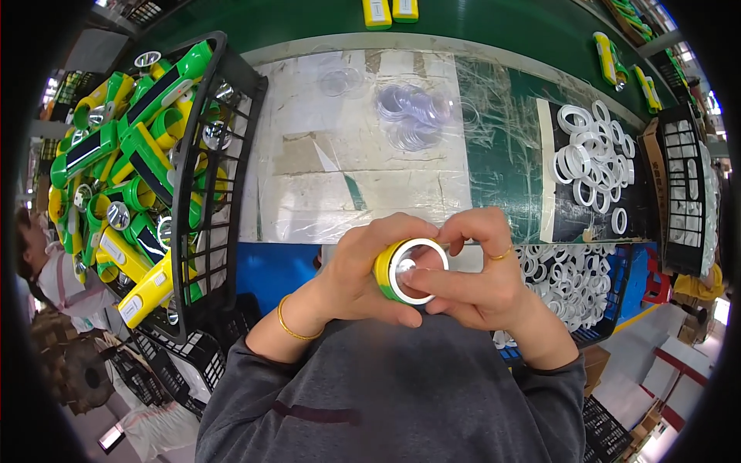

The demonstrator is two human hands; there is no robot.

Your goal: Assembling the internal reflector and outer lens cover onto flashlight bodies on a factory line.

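Observation:
My left hand [354, 270] is wrapped round a yellow and green flashlight [381, 270], its round head facing up. A white ring [391, 288] rims the head, and a shiny reflector shows inside. Over the right side of the head lies my right hand [482, 276], one finger reaching across the opening and the others bent at the rim. The flashlight's lower body is hidden by my left hand and the angle. Beyond my hands, clear round lenses [413, 116] lie in overlapping piles on the worktable [309, 197].
At left stands a black crate [202, 255] heaped with green and yellow flashlights [143, 158]. White rings [593, 158] lie at the table's right, and more fill a crate [567, 289] below. Finished-looking flashlights [377, 12] rest on the green belt [309, 19] at the back.

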